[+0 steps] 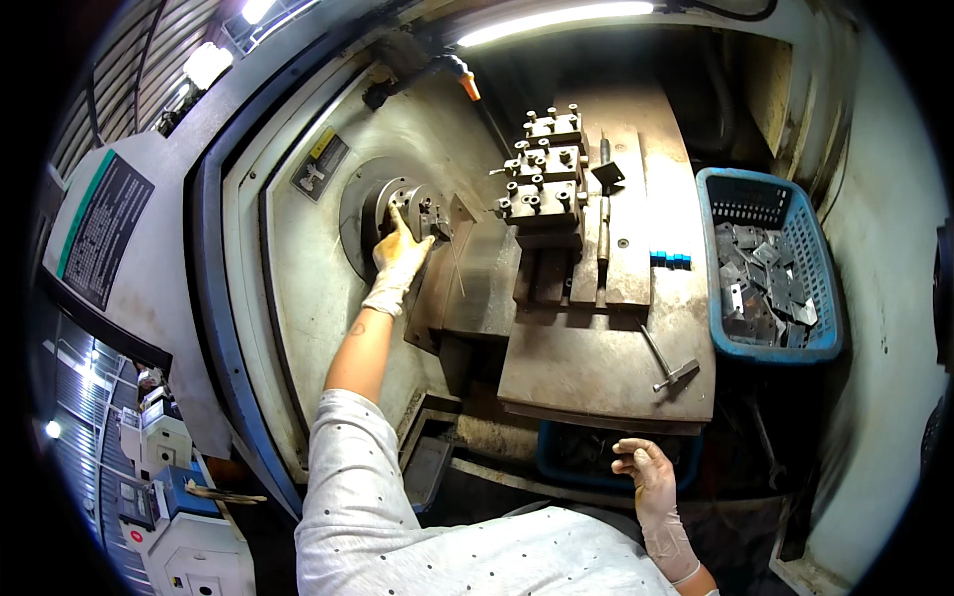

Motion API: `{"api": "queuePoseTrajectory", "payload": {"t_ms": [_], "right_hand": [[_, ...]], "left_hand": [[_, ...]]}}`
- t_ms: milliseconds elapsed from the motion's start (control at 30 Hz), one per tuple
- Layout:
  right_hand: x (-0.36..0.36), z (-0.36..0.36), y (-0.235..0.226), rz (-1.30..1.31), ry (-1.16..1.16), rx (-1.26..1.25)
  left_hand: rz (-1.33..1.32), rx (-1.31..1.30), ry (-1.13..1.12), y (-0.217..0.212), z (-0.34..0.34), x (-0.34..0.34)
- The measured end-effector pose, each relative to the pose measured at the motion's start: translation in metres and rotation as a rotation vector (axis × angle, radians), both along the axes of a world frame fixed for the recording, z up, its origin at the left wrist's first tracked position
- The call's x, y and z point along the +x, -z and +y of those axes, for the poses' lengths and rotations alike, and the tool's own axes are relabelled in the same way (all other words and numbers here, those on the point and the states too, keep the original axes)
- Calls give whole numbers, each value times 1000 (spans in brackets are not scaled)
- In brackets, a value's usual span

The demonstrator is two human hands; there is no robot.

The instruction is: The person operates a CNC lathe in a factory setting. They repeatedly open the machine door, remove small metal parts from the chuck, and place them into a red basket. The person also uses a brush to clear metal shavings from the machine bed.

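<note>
My left hand, in a stained pale glove, reaches up to the round lathe chuck at left. Its index finger is stretched along the chuck's face and its thumb stands apart, near the jaws. The other fingers are partly hidden. My right hand, also gloved, hovers low at right, beside the front edge of the metal slide table. Its fingers are loosely bent with gaps between them, and I see nothing in them. A T-shaped wrench lies on the table above that hand.
Several bolted tool holders stand on the slide, right of the chuck. A blue basket with flat metal pieces sits at right. Small blue parts rest near it. An orange-tipped coolant nozzle hangs above. A spanner is at lower right.
</note>
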State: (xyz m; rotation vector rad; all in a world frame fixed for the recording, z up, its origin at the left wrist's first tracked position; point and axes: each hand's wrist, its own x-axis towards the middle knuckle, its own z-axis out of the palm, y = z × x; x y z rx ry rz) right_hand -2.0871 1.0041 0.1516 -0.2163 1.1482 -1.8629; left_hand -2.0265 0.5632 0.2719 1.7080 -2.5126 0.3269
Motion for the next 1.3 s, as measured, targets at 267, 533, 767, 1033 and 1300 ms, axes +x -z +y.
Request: {"api": "queuePoseTrajectory", "payload": {"t_ms": [267, 533, 767, 1033, 1300], "right_hand": [[13, -90, -66, 179, -414, -193], [10, -350, -32, 701, 138, 54], [12, -375, -26, 98, -366, 193], [-24, -393, -134, 658, -61, -557], [-5, -402, -31, 1069, 163, 96]], "left_hand": [[402, -3, -34, 34, -27, -6], [547, 195, 3, 26, -35, -9], [543, 166, 4, 41, -37, -8], [563, 121, 154, 46, -43, 2], [553, 78, 142, 48, -45, 8]]}}
